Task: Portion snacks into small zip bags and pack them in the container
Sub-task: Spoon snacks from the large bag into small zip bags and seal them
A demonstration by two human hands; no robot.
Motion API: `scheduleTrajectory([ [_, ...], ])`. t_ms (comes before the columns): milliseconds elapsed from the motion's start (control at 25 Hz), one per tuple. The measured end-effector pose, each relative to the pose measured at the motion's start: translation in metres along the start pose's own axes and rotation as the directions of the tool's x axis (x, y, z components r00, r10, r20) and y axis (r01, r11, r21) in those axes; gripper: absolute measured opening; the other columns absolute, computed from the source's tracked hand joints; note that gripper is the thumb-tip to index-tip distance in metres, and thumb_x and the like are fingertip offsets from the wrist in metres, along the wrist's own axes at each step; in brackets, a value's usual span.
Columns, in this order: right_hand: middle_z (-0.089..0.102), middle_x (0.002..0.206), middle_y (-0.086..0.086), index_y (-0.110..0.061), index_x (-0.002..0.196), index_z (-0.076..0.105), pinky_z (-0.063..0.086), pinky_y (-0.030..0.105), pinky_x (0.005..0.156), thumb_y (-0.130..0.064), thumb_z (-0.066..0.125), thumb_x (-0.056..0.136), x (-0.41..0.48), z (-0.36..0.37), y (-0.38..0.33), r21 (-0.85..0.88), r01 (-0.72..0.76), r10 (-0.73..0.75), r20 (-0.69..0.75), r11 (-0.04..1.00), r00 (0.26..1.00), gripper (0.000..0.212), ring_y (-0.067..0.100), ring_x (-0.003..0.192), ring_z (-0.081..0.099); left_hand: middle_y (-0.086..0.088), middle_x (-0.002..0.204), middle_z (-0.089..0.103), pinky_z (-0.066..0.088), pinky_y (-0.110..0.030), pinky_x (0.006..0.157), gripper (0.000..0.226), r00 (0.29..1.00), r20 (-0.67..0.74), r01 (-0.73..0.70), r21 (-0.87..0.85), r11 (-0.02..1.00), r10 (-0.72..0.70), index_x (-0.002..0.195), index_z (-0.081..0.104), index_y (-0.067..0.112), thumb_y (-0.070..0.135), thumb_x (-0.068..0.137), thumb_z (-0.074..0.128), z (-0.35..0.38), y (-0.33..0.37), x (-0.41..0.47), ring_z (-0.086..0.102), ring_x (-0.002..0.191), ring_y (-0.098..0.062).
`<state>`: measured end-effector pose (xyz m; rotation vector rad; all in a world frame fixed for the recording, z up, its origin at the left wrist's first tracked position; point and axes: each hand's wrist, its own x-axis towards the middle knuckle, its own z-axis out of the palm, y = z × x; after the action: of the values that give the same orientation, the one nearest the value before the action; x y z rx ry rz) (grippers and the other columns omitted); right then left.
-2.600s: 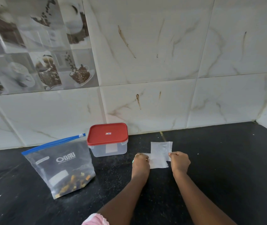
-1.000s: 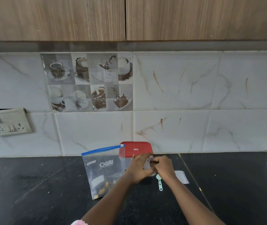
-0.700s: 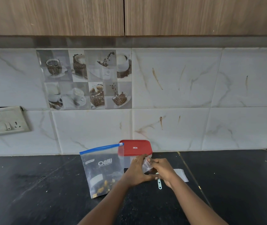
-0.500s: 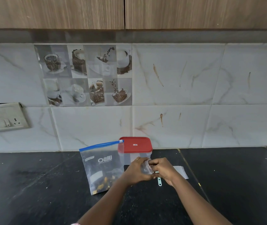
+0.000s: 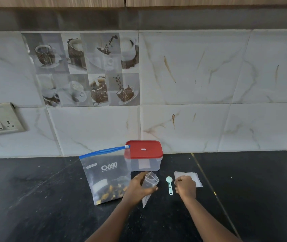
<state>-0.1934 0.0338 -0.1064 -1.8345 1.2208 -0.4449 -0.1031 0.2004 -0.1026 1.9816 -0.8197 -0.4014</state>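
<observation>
Large zip bag [image 5: 104, 173]: white brand print, seemingly "URGO" — the letters look mirrored, so this reading is unsure.
Line beneath the brand: too small to read.
Red lid [image 5: 149, 152]: small white mark — illegible.

Bench [image 5: 34, 198]: black stone, speckled, low sheen. Wall tiles [image 5: 200, 75]: glossy glaze, marble-look. Cabinets [image 5: 51, 1]: matt wood grain. Container [image 5: 145, 165]: clear smooth plastic; lid [image 5: 143, 149] red satin plastic. Large zip bag [image 5: 104, 172]: clear glossy film, blue plastic zip strip. Small zip bag [image 5: 150, 180]: thin clear film, creased. Scoop [image 5: 169, 186]: smooth mint plastic. Spare bags [image 5: 194, 178]: cloudy-clear film.
</observation>
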Motion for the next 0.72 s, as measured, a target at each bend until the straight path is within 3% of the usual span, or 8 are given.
scheduleTrajectory([
  [160,0.063,0.112,0.010,-0.006,0.112,0.061,0.049,0.030,0.072,-0.022,0.055,0.093,-0.009,0.024,0.000,-0.401,0.087,-0.065,0.068,0.912,0.996,0.025,0.024,0.096,0.064,0.028,0.103,0.057,0.046,-0.014,0.086,0.055,0.997,-0.062,0.033,-0.044,0.998,-0.035,0.112,0.045,0.041,0.028,0.072,0.080,-0.005,-0.010,-0.011,0.056,0.097,0.008],
  [360,0.064,0.117,0.005,-0.011,0.119,0.059,0.052,0.024,0.081,-0.011,0.049,0.096,-0.010,0.046,-0.001,-0.643,0.185,-0.180,0.075,0.743,0.981,0.025,0.017,0.106,0.063,0.027,0.102,0.056,0.044,-0.017,0.089,0.056,0.986,-0.144,0.071,-0.052,0.996,-0.078,0.113,0.046,0.039,0.030,0.070,0.081,-0.023,-0.013,-0.014,0.055,0.098,0.003],
  [520,0.066,0.115,0.004,-0.014,0.119,0.060,0.053,0.023,0.081,-0.013,0.054,0.094,-0.008,0.047,0.001,-0.685,0.236,-0.267,0.063,0.689,0.962,0.026,0.015,0.105,0.063,0.029,0.102,0.054,0.041,-0.014,0.086,0.054,0.973,-0.213,0.083,-0.063,0.995,-0.095,0.112,0.046,0.042,0.033,0.071,0.080,-0.029,-0.019,-0.020,0.054,0.094,0.006],
  [640,0.067,0.105,0.004,-0.012,0.113,0.063,0.052,0.024,0.073,-0.018,0.055,0.093,-0.009,0.043,0.001,-0.603,0.214,-0.305,-0.052,0.769,0.951,0.022,0.016,0.095,0.065,0.021,0.106,0.057,0.042,-0.018,0.087,0.051,0.944,-0.315,0.080,-0.080,0.994,-0.102,0.113,0.047,0.039,0.030,0.073,0.078,-0.034,-0.020,-0.031,0.056,0.100,-0.003],
  [720,0.067,0.090,0.008,-0.006,0.101,0.067,0.052,0.028,0.064,-0.008,0.064,0.085,-0.013,0.046,-0.005,-0.566,0.355,-0.480,-0.084,0.744,0.874,0.017,0.021,0.080,0.065,0.016,0.112,0.058,0.042,-0.021,0.092,0.054,0.910,-0.406,0.045,-0.114,0.992,-0.088,0.119,0.049,0.034,0.028,0.074,0.077,-0.043,-0.018,-0.039,0.055,0.107,-0.008],
])
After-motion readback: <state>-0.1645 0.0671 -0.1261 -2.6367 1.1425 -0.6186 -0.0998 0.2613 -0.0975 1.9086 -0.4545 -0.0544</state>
